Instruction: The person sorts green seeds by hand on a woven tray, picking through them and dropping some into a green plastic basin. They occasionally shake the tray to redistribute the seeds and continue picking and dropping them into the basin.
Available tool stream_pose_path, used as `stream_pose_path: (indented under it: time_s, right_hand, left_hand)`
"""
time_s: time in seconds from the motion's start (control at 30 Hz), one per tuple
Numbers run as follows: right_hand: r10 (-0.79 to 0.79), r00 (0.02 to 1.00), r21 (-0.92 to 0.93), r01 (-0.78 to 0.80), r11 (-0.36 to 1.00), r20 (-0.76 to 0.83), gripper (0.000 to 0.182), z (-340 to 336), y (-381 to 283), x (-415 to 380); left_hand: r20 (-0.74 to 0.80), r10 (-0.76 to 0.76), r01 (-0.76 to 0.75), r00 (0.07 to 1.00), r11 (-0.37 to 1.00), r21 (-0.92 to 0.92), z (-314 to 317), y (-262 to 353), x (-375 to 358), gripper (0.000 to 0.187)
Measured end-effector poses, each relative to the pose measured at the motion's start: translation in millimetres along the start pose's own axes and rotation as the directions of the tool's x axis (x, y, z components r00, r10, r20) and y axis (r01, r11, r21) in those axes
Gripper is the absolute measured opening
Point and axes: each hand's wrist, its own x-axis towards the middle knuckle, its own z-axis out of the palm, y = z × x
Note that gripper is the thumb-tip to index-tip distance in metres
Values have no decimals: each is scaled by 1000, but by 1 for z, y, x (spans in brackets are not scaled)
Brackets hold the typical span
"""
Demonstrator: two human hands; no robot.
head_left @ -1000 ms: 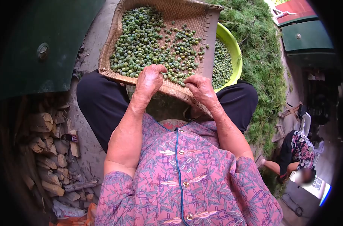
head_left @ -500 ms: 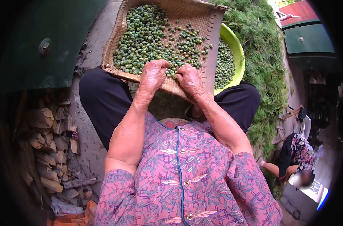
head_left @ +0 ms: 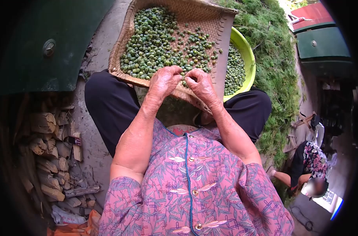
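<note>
A woven basket tray (head_left: 120, 45) rests across my knees, with many small round green fruits (head_left: 149, 39) heaped mostly on its left side. Over its near edge, my left hand (head_left: 164, 83) has its fingers bent together around something I cannot make out. My right hand (head_left: 201, 85) is beside it, thumb and forefinger pinched; what they hold is too small to name. The fingertips of both hands nearly meet above the fruits. Partly under the tray's right side stands a yellow-green basin (head_left: 248, 59) holding more green fruits (head_left: 234, 69).
Chopped firewood (head_left: 49, 157) is stacked at the left, below a dark green panel (head_left: 33, 51). Feathery green plants (head_left: 275, 70) lie along the right. A person in a floral top (head_left: 314, 161) sits at the far right. Orange cloth (head_left: 78, 229) lies at lower left.
Both hands have shifted slightly within the tray area, and the right hand's thumb and forefinger now show more clearly in a pinch. The tray appears slightly lower and farther right.
</note>
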Motion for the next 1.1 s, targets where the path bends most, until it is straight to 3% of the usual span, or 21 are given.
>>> stream_pose_path:
  time_s: [0.1, 0.2, 0.3, 0.37, 0.4, 0.43, 0.5, 0.53, 0.6, 0.67, 0.73, 0.8, 0.83, 0.9, 0.97, 1.03, 1.07, 1.1]
  right_hand:
    - [10, 1000, 39, -9, 999, -15, 11, 1, -10, -4]
    - [4, 1000, -13, -4, 1000, -1, 13, 5, -12, -9]
    - [-56, 998, -84, 57, 995, 9, 15, 4, -8, -9]
    - [207, 962, 262, -248, 933, 175, 15, -1, -8, -10]
    - [260, 940, 392, -330, 859, 221, 13, -1, -3, -11]
    - [262, 940, 392, -330, 859, 218, 13, -3, -2, -12]
    - [277, 909, 600, -415, 684, 312, 11, -9, -8, -15]
    - [278, 909, 602, -414, 683, 310, 11, -11, -9, -15]
    - [310, 873, 697, -488, 526, 377, 8, -14, -12, -17]
    - [321, 876, 723, -479, 497, 360, 8, -17, -14, -20]
    - [332, 879, 749, -468, 469, 342, 9, -24, -17, -25]
    - [246, 939, 434, -331, 838, 240, 8, -33, -22, -33]
    - [248, 939, 434, -332, 838, 240, 8, -32, -21, -38]
    - [-15, 947, 241, -67, 968, 322, 9, -32, -21, -50]
    - [-58, 896, 141, -5, 990, 439, 8, -30, -27, -58]
    - [-323, 855, 183, 271, 945, 405, 14, -22, -19, -60]
    - [-321, 857, 183, 268, 946, 403, 14, -23, -23, -61]
    - [-191, 864, 191, 113, 975, 466, 17, -27, -31, -61]
  left_hand:
    - [80, 12, -15, 997, 999, 44, -2, 3, -1, 17]
    - [104, -33, 37, 994, 998, -41, -5, 8, -4, 16]
    - [124, 79, -86, 989, 995, 52, -9, 11, -6, 14]
    - [204, 44, -17, 978, 991, -134, -11, 10, -5, 13]
    - [206, 46, -18, 978, 991, -135, -11, 12, -5, 13]
    - [237, 31, 19, 971, 978, -206, -13, 13, -4, 13]
    - [272, 19, 58, 962, 960, -273, -16, 19, -4, 13]
    - [277, -7, 102, 961, 938, -330, -17, 22, -6, 13]
    - [285, -33, 145, 958, 912, -384, -15, 22, -6, 14]
    - [294, -62, 210, 954, 837, -505, -12, 18, -5, 14]
    - [226, -50, 149, 973, 882, -447, -11, 17, -6, 14]
    - [155, -33, 91, 987, 919, -385, -9, 15, -6, 15]
    - [154, -13, 59, 988, 952, -299, -8, 13, -6, 16]
    - [159, 10, 25, 987, 976, -216, -2, 9, -6, 18]
    - [119, 58, -50, 991, 996, -71, 3, 5, -5, 20]
    - [95, 84, -81, 992, 996, -39, 6, 5, -6, 19]
    - [98, 80, -82, 992, 997, 12, 5, 6, -7, 19]
    - [99, 77, -83, 992, 995, 63, 5, 7, -7, 18]
